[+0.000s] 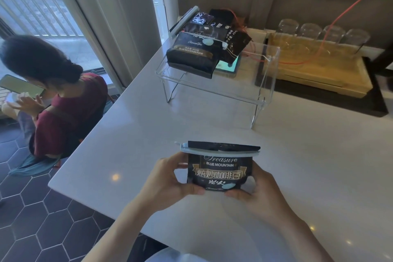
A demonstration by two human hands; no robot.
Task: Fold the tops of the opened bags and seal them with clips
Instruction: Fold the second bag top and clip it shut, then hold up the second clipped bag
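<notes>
A black coffee bag (219, 171) is held upright over the white counter (148, 125). My left hand (170, 178) grips its left side and my right hand (258, 190) grips its right side and bottom. A long pale clip (219, 151) is clamped across the bag's folded top, with a strip of the bag sticking out above it. Farther back, several more black bags (192, 55) are stacked on a clear acrylic shelf (263, 74); the front one carries a white clip (207, 41) across its top.
A wooden tray (319, 76) with upturned glasses (309, 31) stands at the back right on a dark mat, with an orange cable (331, 27) running over it. A seated person (55, 100) with a phone is to the left, below the counter edge.
</notes>
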